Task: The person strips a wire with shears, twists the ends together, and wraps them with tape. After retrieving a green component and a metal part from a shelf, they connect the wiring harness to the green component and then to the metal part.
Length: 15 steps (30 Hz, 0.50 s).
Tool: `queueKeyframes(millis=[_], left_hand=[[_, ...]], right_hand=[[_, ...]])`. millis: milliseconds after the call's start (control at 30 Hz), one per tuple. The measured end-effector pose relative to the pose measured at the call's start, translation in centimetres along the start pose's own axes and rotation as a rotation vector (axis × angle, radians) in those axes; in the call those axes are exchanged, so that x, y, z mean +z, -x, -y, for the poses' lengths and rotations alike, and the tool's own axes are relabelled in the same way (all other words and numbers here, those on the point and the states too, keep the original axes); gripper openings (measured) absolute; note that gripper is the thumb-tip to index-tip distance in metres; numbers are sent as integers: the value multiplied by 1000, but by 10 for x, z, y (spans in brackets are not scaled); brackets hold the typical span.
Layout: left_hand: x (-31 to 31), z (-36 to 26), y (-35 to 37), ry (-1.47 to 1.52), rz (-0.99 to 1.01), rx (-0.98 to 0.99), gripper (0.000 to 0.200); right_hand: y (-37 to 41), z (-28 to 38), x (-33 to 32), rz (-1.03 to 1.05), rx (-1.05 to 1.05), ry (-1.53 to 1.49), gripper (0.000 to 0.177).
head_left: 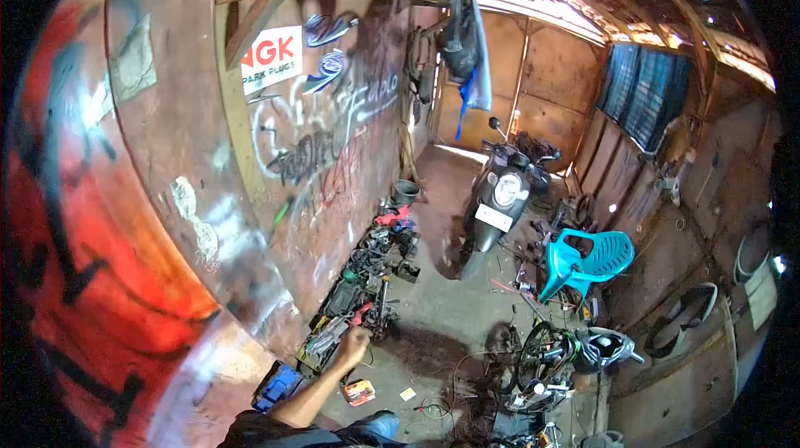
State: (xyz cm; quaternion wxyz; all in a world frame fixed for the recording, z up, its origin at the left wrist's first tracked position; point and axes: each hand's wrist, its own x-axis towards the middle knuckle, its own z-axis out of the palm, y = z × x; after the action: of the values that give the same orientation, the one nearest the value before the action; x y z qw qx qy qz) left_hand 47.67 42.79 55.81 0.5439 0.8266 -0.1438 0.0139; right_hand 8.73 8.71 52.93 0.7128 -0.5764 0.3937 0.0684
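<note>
My left hand (358, 346) reaches forward over the floor from a dark sleeve (268, 433) at the bottom. Its fingers are curled closed, and I cannot tell what is in them. Just beyond the knuckles lies a red-handled piece (362, 313) among dark tools and metal parts (342, 298) heaped along the wall. Nearer to me, a blue plastic case (278, 387) stands left of the forearm. On its right, an orange and yellow box (358, 392) rests on the concrete, with a small pale card (407, 394) close by. My right hand is out of view.
Ahead stands a dark motorbike (500, 190), with a bucket (406, 190) near the left wall. A turquoise plastic chair (612, 255) sits on the right. Below it, engine parts and wires (537, 369) clutter the floor. A bent knee (379, 425) shows at the bottom.
</note>
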Motion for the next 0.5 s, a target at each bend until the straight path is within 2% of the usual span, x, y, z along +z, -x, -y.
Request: queueKeyframes(millis=[33,100,133,167,200,233,300,367,400,467,500], left_hand=[[-35,-43,-14,40,-59,-84,16],[-82,-23,-63,53,-188,-59,15],[-111,-54,-75,-1,-320,63,16],[-140,-87,-89,-57,-453,187,18],[-166,-86,-110,-86,-487,206,20],[-191,-87,-132,-116,-520,225,22],[-248,-164,-158,-72,-540,395,21],[-301,-246,-183,-230,-626,562,20],[-325,-288,-196,-202,-620,631,21],[-368,-368,-222,-198,-638,723,23],[-387,-403,-237,-219,-664,750,24]], right_hand=[[-4,11,-18,7,-14,-19,24],[-11,52,-55,68,-115,19,24],[-15,81,-68,103,-209,123,24],[-4,154,-57,181,-445,566,21],[7,226,-46,63,-785,1239,19],[18,299,-35,-139,-1102,1612,17],[65,418,25,-190,-928,1131,26],[91,509,85,-201,-1185,838,25],[108,559,114,-204,-1285,932,29],[169,643,198,-188,-1438,814,27],[159,684,220,-153,-1718,723,26]])
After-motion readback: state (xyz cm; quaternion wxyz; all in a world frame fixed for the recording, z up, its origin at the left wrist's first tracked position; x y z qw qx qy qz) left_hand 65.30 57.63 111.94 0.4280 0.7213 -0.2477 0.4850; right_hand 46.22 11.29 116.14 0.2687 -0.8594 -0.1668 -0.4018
